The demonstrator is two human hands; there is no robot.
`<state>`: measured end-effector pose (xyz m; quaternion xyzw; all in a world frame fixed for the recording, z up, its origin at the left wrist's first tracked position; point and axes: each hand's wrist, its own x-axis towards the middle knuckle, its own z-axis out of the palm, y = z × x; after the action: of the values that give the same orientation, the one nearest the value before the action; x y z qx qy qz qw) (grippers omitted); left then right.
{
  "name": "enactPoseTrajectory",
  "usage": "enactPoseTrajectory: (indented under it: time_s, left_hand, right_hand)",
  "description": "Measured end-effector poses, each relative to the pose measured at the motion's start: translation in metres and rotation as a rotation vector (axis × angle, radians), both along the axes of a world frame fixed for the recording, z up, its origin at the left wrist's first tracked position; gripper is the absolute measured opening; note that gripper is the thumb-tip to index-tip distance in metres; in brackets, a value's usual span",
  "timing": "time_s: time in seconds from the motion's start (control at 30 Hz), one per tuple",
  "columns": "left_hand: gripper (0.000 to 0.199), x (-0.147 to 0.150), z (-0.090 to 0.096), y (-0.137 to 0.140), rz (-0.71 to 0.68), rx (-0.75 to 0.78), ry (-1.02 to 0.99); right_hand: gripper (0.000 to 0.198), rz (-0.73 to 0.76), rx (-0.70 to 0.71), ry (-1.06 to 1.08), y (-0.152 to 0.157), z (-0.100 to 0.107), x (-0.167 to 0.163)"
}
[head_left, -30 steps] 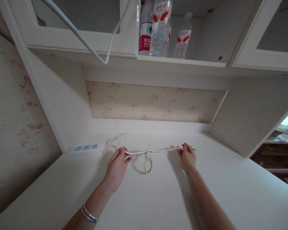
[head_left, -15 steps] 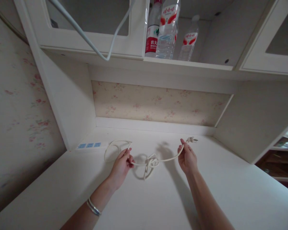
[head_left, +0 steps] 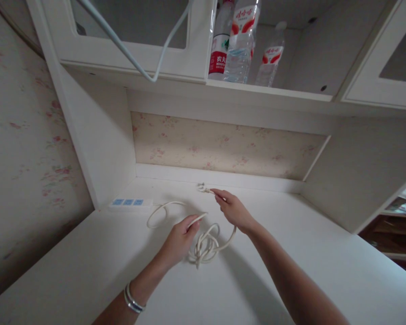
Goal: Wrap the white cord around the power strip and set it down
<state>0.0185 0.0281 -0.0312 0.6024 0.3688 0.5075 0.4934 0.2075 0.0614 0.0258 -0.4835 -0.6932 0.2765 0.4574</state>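
A white power cord (head_left: 225, 246) forms a loose tangle between my two hands, over the white desktop. My left hand (head_left: 181, 239) is closed on the cord to the left of the tangle. At the other end, my right hand (head_left: 232, 210) grips the cord just behind its plug (head_left: 203, 188), whose prongs point left. From my left hand's side the cord loops back towards a white power strip (head_left: 131, 202) with blue sockets, which lies at the back left of the desktop.
Overhead, a cabinet shelf (head_left: 274, 90) holds plastic bottles (head_left: 238, 54). A thick pale cable (head_left: 154, 77) hangs down in front of the cabinet door. Side panels (head_left: 88, 135) bound the desktop (head_left: 291, 253), and a floral wall panel (head_left: 219, 144) stands behind it.
My right hand has moved left with the plug, which now points left instead of right. The knot between my hands has loosened into wider loops and sits lower.
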Motion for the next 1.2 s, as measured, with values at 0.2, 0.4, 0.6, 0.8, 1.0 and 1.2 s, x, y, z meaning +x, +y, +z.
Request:
enactPoseTrajectory:
  time_s: [0.2, 0.4, 0.6, 0.8, 1.0, 1.2]
  left_hand:
    - [0.027, -0.011, 0.012, -0.011, 0.066, 0.175, -0.03]
    - [0.019, -0.019, 0.009, -0.013, 0.163, 0.153, -0.031]
    - [0.026, -0.011, 0.002, 0.001, 0.087, 0.029, -0.204]
    - [0.023, -0.003, -0.007, 0.008, 0.043, -0.028, -0.206]
    - [0.019, -0.003, -0.009, 0.012, 0.105, 0.024, -0.128]
    - [0.025, -0.001, -0.01, 0.014, 0.133, -0.026, -0.103]
  right_hand:
    - [0.031, 0.148, 0.163, -0.633, 0.01, 0.008, -0.009]
    - [0.027, 0.595, -0.002, -0.562, 0.0, 0.023, -0.01]
    - [0.027, 0.695, -0.397, -0.102, -0.012, 0.01, -0.008]
    - [0.044, 0.611, -0.527, 0.379, -0.029, -0.015, -0.016]
    - [0.039, 0.598, -0.392, 0.092, -0.033, -0.012, -0.024]
    - [0.018, 0.455, 0.041, -0.385, -0.036, -0.002, -0.028]
